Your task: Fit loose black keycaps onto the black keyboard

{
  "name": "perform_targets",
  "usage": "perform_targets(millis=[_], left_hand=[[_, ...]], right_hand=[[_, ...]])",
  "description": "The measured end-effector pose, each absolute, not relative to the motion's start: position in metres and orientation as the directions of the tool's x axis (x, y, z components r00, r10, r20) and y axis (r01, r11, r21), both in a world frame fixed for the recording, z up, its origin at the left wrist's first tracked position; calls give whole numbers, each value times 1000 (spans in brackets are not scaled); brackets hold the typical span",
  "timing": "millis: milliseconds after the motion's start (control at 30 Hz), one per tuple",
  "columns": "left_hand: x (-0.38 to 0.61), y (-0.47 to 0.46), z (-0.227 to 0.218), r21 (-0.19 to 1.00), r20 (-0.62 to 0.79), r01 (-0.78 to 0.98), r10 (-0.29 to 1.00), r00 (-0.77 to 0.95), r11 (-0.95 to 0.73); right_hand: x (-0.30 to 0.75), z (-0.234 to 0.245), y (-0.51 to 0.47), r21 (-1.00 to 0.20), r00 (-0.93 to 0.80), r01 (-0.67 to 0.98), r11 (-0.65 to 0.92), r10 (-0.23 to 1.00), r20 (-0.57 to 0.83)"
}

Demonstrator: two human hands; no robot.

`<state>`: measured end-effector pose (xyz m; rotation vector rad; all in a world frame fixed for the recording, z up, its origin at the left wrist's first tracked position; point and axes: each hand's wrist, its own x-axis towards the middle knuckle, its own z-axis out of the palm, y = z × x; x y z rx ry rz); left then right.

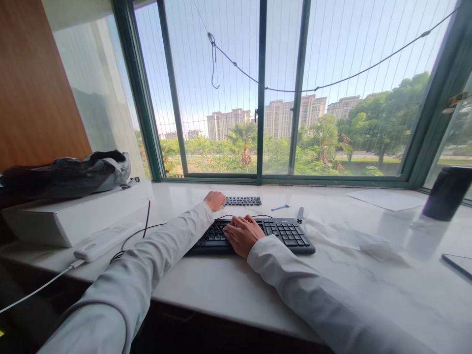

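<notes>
A black keyboard (291,235) lies on the marble-look counter in front of me, its number pad at the right end. My right hand (245,235) rests on the middle of its keys, fingers bent and somewhat apart. Behind the keyboard, several black keycaps (243,201) sit in rows on the counter. My left hand (215,200) is at the left end of those rows, its fingers curled closed and pointing away. What it may hold is hidden by the hand. A small blue tool (280,208) lies to the right of the keycaps.
Right of the keyboard are a small grey-handled item (300,215), clear plastic wrapping (368,243), a paper sheet (385,199) and a dark cylinder (448,193). At left, a white power strip (106,240) with cables stands before a white box (70,221) bearing a black bag (88,172).
</notes>
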<state>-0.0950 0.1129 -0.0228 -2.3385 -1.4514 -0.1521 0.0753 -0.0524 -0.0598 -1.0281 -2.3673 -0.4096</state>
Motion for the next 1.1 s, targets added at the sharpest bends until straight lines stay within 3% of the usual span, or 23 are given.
perform_targets(millis=[200,433,600,700,900,1100], left_hand=[[-78,124,-36,-322,282,854,820,498,-408],[-83,95,-21,-266,384,863,775,503,-429],[-93,29,-10,-205,488,845,697,525,-493],[-99,-16,-15,-101,609,797,597,522,-595],[-108,-60,-30,59,690,720,550,471,-691],[-115,-60,-35,157,743,656,526,414,-738]], right_hand=[[76,-59,-52,88,-579,743,664,570,583],[78,-58,-49,62,-538,777,627,609,583],[84,-54,-45,-47,-352,873,486,693,629],[85,-54,-45,-137,-298,872,469,733,611],[77,-57,-49,-297,-388,693,657,686,615],[72,-67,-40,-581,-378,286,762,647,662]])
